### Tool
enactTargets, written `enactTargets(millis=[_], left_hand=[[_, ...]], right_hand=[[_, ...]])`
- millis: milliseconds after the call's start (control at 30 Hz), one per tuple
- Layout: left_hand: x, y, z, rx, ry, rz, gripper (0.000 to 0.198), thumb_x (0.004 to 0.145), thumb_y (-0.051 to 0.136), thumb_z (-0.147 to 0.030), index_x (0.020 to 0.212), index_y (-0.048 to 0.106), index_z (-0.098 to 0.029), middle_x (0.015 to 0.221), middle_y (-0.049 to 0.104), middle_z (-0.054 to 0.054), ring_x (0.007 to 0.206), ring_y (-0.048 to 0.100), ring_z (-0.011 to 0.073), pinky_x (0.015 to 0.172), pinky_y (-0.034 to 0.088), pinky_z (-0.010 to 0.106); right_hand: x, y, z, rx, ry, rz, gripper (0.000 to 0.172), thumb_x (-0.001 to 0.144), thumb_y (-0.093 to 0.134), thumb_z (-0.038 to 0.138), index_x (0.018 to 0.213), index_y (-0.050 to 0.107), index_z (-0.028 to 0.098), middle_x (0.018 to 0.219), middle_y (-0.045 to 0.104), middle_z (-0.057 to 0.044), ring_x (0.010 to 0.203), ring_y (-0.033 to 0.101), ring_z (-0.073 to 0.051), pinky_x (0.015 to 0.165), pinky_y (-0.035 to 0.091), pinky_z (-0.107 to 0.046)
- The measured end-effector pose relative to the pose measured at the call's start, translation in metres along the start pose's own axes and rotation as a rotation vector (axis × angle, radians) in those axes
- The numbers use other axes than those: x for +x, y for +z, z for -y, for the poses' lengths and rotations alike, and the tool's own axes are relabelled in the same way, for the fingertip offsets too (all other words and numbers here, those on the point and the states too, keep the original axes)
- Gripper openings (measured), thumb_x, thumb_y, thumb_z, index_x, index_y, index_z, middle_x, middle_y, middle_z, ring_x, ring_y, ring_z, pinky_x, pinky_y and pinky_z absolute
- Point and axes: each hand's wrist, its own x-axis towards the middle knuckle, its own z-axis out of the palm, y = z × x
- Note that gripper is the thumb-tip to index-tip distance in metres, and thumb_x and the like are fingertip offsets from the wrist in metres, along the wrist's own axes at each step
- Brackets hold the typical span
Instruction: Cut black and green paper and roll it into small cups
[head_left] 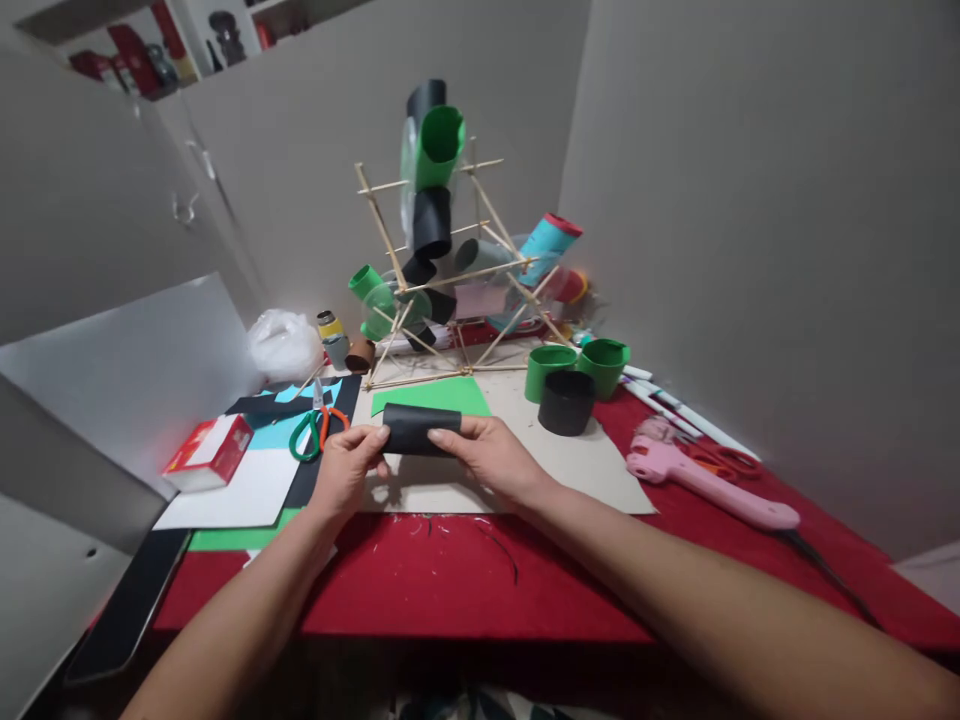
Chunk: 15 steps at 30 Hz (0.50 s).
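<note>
Both hands hold a rolled piece of black paper (421,430) sideways above the table's front half. My left hand (351,462) pinches its left end between thumb and fingers. My right hand (491,452) grips the right end, thumb in front and fingers behind. Beneath the roll lie a beige board (570,470) and a green sheet (442,395). To the right of my right hand stand a black paper ring (567,404) and two green paper rings (550,370). Scissors with green and orange handles (319,430) lie left of my left hand.
Behind my hands stands a stick frame (465,380) carrying black and green paper tubes (439,145). A pink glue gun (712,482) lies at right with its cord. At left are a red and white box (208,453), paper sheets (232,500) and a plastic bag (283,343).
</note>
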Motion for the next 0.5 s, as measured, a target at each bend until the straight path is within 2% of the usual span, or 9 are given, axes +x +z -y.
enactTargets(millis=[167, 300, 367, 500], left_hand=[[-0.002, 0.007, -0.003, -0.007, -0.036, -0.027, 0.032, 0.075, 0.076, -0.046, 0.076, 0.070, -0.015, 0.040, 0.055, -0.006, 0.036, 0.048, 0.0050, 0.046, 0.036, 0.015], [-0.001, 0.013, -0.009, -0.059, -0.183, 0.073, 0.039, 0.070, 0.080, -0.048, 0.087, 0.071, -0.014, 0.064, 0.069, 0.000, 0.035, 0.053, 0.0071, 0.040, 0.037, 0.018], [0.001, 0.016, -0.011, -0.090, -0.246, 0.103, 0.042, 0.066, 0.082, -0.047, 0.085, 0.071, -0.012, 0.072, 0.071, 0.003, 0.036, 0.055, 0.0072, 0.039, 0.037, 0.018], [0.004, 0.022, -0.007, -0.141, -0.215, 0.081, 0.042, 0.066, 0.083, -0.049, 0.077, 0.069, -0.011, 0.058, 0.064, -0.002, 0.039, 0.054, 0.0052, 0.042, 0.038, 0.015]], right_hand=[[0.003, -0.009, -0.002, 0.013, 0.010, 0.046, 0.038, 0.066, 0.075, 0.051, 0.071, 0.065, 0.014, 0.041, 0.037, 0.011, 0.039, 0.026, -0.006, 0.040, 0.014, -0.021], [0.004, -0.013, -0.004, 0.011, 0.024, 0.070, 0.041, 0.067, 0.073, 0.055, 0.071, 0.062, 0.016, 0.041, 0.037, 0.011, 0.037, 0.026, -0.006, 0.039, 0.015, -0.021], [0.004, -0.014, -0.003, 0.003, 0.031, 0.076, 0.042, 0.068, 0.073, 0.055, 0.074, 0.065, 0.014, 0.040, 0.038, 0.010, 0.036, 0.025, -0.006, 0.038, 0.015, -0.021], [0.003, -0.013, -0.007, 0.003, 0.013, 0.047, 0.040, 0.067, 0.076, 0.049, 0.081, 0.072, 0.013, 0.048, 0.048, 0.007, 0.041, 0.030, -0.006, 0.041, 0.021, -0.021]])
